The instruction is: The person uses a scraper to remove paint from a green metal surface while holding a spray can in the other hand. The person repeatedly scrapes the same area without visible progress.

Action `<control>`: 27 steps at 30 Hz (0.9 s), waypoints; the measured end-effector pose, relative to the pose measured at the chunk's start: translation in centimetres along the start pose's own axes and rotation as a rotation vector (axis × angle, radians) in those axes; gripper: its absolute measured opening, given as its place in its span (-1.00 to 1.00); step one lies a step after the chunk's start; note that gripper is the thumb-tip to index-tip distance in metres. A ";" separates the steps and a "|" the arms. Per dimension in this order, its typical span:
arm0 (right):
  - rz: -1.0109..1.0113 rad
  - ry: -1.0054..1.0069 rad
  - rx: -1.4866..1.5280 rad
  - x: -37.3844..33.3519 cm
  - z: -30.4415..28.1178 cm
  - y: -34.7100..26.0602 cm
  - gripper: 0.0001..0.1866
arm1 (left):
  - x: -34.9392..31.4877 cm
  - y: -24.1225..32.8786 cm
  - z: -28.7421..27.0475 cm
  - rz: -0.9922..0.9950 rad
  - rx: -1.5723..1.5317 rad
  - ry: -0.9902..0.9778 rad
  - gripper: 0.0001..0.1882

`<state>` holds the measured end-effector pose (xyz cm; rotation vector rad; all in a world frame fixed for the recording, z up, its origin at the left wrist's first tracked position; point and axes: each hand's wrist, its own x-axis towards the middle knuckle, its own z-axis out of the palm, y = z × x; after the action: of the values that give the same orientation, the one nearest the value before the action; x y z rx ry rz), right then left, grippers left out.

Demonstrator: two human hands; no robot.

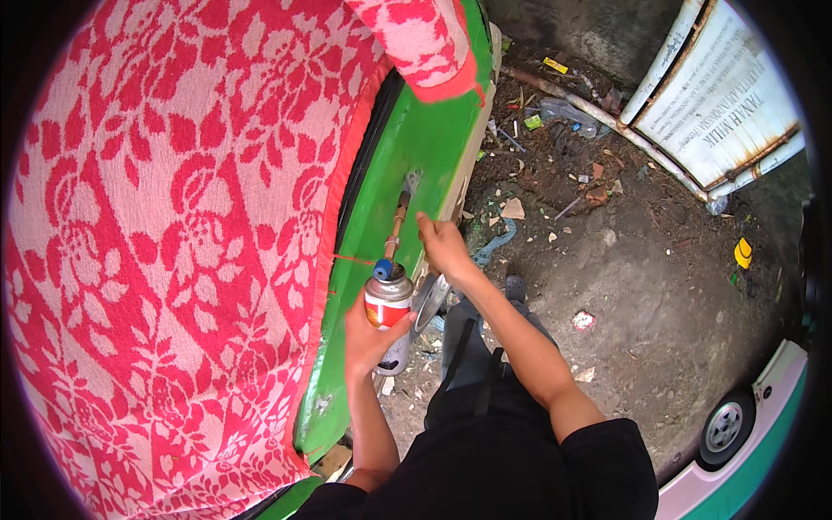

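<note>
My left hand (367, 336) is wrapped round a gas canister (388, 299) with a red and white label. A torch head with a blue knob (383, 269) is fitted on top, and its copper-coloured nozzle (400, 218) points away from me, at a bare greyish patch (412, 180) on the green car panel (381, 195). Just right of the nozzle, my right hand (446, 250) is closed over the panel's edge side, its index finger reaching forward. Whatever its fingers hold, if anything, is hidden. Any flame at the nozzle tip cannot be made out.
A red and pink floral cloth (191, 217) covers the left side. Below my right hand is a rounded grey metallic part (431, 302). Litter lies on the dirt ground (598, 269). A white framed signboard (724, 95) leans far right; another vehicle's wheel (726, 428) shows near right.
</note>
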<state>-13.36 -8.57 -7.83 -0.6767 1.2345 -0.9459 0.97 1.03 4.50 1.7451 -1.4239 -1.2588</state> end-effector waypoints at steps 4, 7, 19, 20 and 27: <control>0.058 -0.006 0.025 1.0 -1.0 -0.4 -0.38 | -0.2 -0.4 -0.3 0.013 0.009 -0.011 -0.40; 0.020 0.005 -0.040 -0.3 -0.1 0.0 -0.37 | -0.6 -0.5 0.0 -0.031 -0.049 -0.001 -0.40; 0.070 0.087 0.081 3.4 -0.7 -0.4 -0.37 | -0.1 -0.2 -0.3 -0.015 0.014 -0.031 -0.41; 0.000 0.093 0.029 2.8 -0.3 -0.2 -0.38 | -0.3 -0.3 -0.3 -0.025 -0.011 -0.032 -0.40; 0.074 -0.019 0.263 1.8 -0.7 -1.4 -0.42 | 0.1 -0.8 -0.3 0.000 -0.004 -0.046 -0.37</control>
<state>-14.31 -10.79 -7.68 -0.4287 1.0864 -1.0158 1.59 1.16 3.90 1.7236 -1.4468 -1.3086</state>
